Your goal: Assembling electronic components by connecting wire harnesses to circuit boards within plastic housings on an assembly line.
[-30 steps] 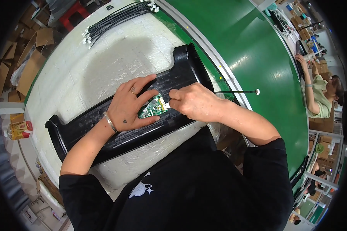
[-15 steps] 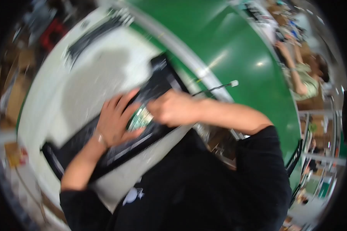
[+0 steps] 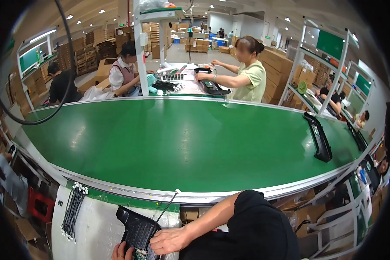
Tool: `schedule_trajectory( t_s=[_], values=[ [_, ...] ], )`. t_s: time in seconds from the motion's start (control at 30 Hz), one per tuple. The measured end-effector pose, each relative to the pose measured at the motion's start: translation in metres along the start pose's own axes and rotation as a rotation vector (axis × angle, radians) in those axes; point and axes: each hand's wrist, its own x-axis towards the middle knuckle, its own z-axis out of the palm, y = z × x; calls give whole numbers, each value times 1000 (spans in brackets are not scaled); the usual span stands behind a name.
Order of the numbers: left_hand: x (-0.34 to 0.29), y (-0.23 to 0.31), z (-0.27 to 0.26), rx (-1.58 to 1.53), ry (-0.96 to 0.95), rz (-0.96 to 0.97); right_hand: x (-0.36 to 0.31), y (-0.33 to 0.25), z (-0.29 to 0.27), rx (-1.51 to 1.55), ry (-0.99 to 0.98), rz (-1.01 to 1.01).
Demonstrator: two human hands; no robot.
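Note:
A long black plastic housing (image 3: 136, 226) lies tilted on a white padded mat (image 3: 100, 232) at the bottom of the view. Part of a green circuit board (image 3: 139, 255) shows inside it, cut off by the lower edge. My left hand (image 3: 122, 252) grips the housing's left side, with only its fingers in view. Over the housing's right side, my right hand (image 3: 171, 241) is closed, fingers curled down, and what they pinch is hidden. A thin black cable (image 3: 167, 208) with a white plug sticks up beyond that hand.
A bundle of black cables with white plugs (image 3: 74, 211) lies on the mat's left. Beyond a metal rail runs a wide green conveyor belt (image 3: 182, 143), with another black housing (image 3: 318, 138) at its right. Several people work around it. A red stool (image 3: 41, 204) stands at left.
The view has tilted up, showing the belt and the people across it; the housing and both hands now sit at the lower edge. The right hand stays closed over the housing.

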Motion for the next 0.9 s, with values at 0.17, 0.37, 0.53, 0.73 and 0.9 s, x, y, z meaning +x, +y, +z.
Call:
schedule_trajectory(
  t_s=[0.17, 0.37, 0.53, 0.73, 0.9],
  values=[
    [10, 24, -113, 152, 218, 11, -7, 16, -43, -222, 257, 41],
    [-3, 24, -113, -6, 268, -190, -24, 104, -95, -410, 476, 486],
    [1, 27, -97, -249, -212, -346, -19, 209, -111, -649, 503, 703],
    [19, 30, -115, -240, -115, -344, 13, 267, -143, -750, 799, 831],
    [35, 13, -103, -262, -130, -407, 51, 219, -83, -222, 650, 540]
  ],
)
